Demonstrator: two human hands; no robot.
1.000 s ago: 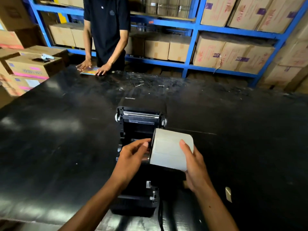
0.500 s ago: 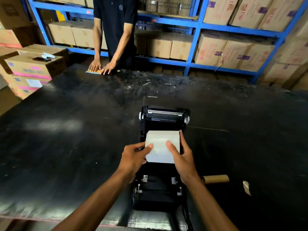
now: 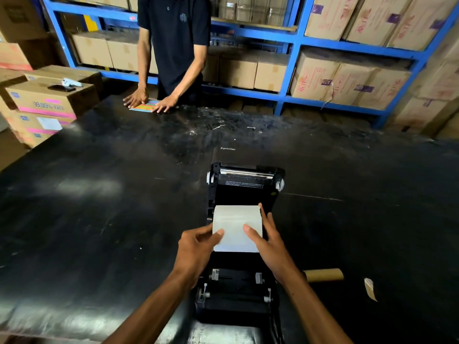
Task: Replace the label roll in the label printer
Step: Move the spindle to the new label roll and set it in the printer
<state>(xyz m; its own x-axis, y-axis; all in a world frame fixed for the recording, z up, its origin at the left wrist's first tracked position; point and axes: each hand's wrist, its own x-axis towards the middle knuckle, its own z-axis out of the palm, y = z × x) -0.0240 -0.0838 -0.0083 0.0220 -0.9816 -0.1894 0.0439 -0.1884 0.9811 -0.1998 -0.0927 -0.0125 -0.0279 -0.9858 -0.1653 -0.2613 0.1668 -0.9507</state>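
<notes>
Fingers of the left hand (image 3: pixel 196 247) and right hand (image 3: pixel 269 240) curl closed against opposite ends of the white label roll (image 3: pixel 236 227), thumbs on its face. The roll sits over the open bay of the label printer (image 3: pixel 244 184) on the black table (image 3: pixel 99 219). A bare cardboard core (image 3: pixel 324 274) lies beside the printer.

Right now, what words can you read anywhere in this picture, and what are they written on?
"Xprinter": white letters on the open lid of the label printer.
"99.99% WATE...", partly blurred: pink-striped cardboard box on the left.
White warning sticker inside the printer: too small to read.
Red and purple print on the shelf boxes: too blurred to read.
The label roll, held by both hands, is blank.
</notes>
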